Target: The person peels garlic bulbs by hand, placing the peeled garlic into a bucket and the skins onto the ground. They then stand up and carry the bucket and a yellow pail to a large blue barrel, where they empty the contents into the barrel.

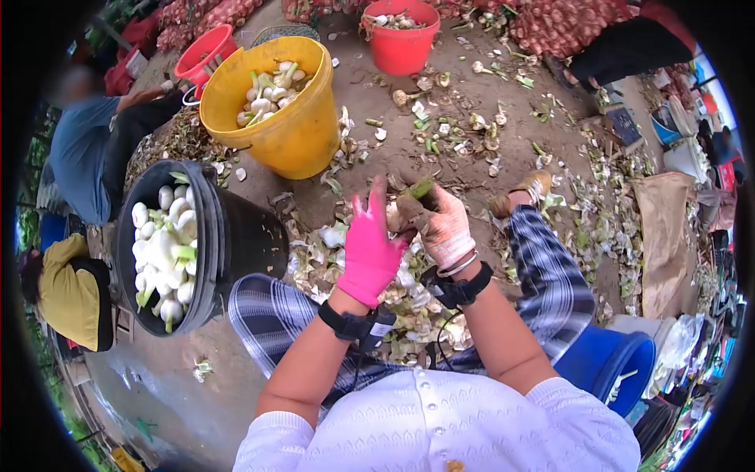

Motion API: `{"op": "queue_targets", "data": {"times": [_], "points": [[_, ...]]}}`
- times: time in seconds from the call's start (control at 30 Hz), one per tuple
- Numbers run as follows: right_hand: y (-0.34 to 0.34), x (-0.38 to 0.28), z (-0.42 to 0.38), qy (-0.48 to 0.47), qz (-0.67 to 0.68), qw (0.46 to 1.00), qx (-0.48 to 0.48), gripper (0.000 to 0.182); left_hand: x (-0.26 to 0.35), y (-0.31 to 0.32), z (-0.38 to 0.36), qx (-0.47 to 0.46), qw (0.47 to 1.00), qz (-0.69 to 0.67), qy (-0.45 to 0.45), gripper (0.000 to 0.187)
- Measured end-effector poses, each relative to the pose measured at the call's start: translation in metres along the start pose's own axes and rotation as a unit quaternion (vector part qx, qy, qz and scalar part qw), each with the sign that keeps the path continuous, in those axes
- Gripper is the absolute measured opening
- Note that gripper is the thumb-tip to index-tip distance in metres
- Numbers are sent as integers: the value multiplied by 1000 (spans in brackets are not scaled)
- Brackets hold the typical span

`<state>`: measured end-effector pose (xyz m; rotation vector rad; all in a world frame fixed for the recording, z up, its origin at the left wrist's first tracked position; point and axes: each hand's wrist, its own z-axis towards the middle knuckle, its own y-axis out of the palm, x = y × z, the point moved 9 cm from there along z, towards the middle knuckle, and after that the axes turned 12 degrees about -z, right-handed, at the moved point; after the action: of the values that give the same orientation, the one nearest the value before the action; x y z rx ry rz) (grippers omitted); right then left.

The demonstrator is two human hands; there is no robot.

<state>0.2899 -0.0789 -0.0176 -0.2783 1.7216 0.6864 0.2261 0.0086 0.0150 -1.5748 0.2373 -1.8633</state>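
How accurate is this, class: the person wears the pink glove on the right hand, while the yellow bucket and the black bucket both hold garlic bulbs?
The hand is wrong: the head view shows the pink glove on the left hand. The yellow bucket and the black bucket do both hold garlic bulbs.

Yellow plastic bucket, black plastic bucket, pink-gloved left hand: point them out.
Yellow plastic bucket (302,143): head view, outer wall.
Black plastic bucket (253,240): head view, outer wall.
Pink-gloved left hand (373,248): head view, glove's middle.
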Motion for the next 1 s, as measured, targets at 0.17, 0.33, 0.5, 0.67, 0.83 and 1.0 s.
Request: {"op": "queue_targets", "data": {"times": [0.17, 0.33, 0.5, 0.67, 0.83, 1.0], "points": [[9, -47, -55, -114, -252, 961, -14, 43, 41, -23, -27, -69, 992, -90, 61, 93], [-16, -36, -71, -48, -147, 983, 100, 32, 11, -23, -47, -108, 804, -548, -203, 87], [32, -52, -106, -124, -158, 977, 65, 27, 53, -40, -73, 64, 972, -227, -10, 59], [-20, -20, -80, -22, -81, 992, 96, 30, 25, -27, -83, 39, 779, -578, -239, 34], [40, -25, -95, -27, -110, 990, -84, 52, 35, -57, -66, 109, 931, -348, -1, 35], [28, -4, -97, 33, 35, 998, 31, 36, 43, -61, -66, 116, 924, -363, 14, 33]]}}
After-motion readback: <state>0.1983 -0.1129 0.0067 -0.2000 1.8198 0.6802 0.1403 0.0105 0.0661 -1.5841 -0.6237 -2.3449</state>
